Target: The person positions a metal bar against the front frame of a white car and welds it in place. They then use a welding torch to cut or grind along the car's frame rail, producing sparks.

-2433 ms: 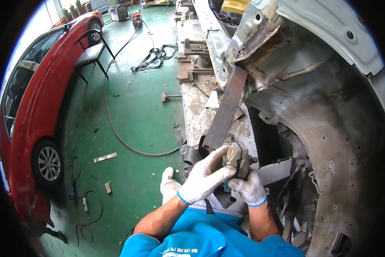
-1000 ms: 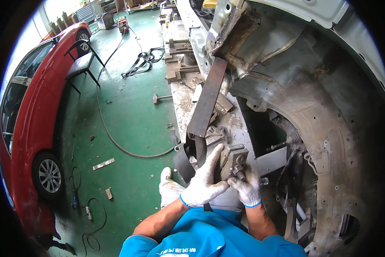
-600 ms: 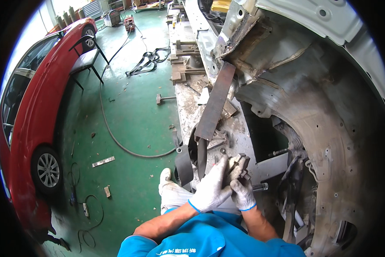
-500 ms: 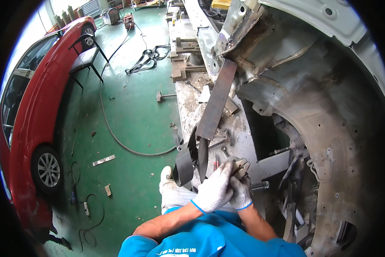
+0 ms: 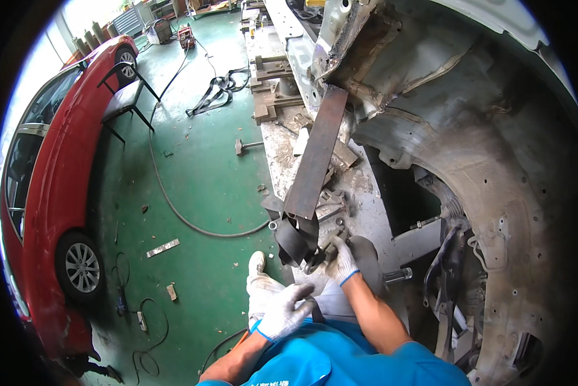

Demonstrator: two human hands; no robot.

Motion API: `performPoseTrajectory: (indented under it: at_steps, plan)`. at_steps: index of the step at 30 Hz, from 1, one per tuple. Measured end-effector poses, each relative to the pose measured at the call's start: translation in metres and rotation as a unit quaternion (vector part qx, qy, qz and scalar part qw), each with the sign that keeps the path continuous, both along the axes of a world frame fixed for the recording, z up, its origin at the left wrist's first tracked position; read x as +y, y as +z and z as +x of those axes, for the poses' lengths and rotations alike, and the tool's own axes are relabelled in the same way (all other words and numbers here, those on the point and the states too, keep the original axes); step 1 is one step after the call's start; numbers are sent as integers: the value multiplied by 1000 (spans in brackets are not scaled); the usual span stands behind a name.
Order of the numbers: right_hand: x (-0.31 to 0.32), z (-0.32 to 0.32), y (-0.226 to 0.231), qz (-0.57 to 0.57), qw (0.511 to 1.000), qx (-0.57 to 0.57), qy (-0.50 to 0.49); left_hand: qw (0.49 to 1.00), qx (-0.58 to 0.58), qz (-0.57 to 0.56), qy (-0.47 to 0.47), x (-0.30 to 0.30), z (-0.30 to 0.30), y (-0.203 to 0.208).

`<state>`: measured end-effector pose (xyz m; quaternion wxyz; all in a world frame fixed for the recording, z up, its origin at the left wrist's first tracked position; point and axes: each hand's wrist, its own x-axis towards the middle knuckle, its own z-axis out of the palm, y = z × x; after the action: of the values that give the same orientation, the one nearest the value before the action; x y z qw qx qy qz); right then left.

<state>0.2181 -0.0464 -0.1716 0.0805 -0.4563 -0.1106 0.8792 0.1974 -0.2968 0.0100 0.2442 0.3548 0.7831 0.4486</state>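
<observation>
My right hand (image 5: 342,262), in a white glove with a blue cuff, is closed on a small grey metal piece (image 5: 331,244), its exact kind partly hidden by the fingers. Against that piece hangs a looped black strap (image 5: 295,241), with a dark metal ring or hook (image 5: 314,260) near its lower end. Above the strap, a long rusty flat steel plate (image 5: 318,154) slopes up to the car body's torn metal edge. My left hand (image 5: 287,313), also gloved, is back near my waist, its fingers stretched out and apart. A dark object (image 5: 316,312) shows beside its fingertips, too unclear to name.
The stripped car body (image 5: 488,174) rises on the right. A white bench frame (image 5: 360,193) carries metal blocks and tools. On the green floor lie a hammer (image 5: 240,147), a hose (image 5: 173,209) and black straps (image 5: 218,90). A chair (image 5: 125,100) stands beside a red car (image 5: 61,174).
My hands have parted. The left has moved back toward my waist; the right has moved left and slightly forward, to the black strap. The steel plate's lower end has shifted a little left.
</observation>
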Motion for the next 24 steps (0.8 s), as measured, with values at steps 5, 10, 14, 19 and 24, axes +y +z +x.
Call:
performPoseTrajectory:
  at_steps: [5,10,14,19,24]
  plan:
    - [1,-46,-41,-53,995,6,80,995,54,4,86,-7,-15,-27]
    - [-8,-77,-92,-61,996,-9,67,988,-35,-95,120,-19,-12,-30]
    - [-25,-76,-127,-84,995,59,14,975,-85,-114,170,-31,-3,-38]
    - [-23,-66,-103,121,967,-127,185,973,-19,-173,154,-39,5,-45]
    - [24,-83,27,295,952,-43,66,964,63,-237,99,-58,-4,-56]
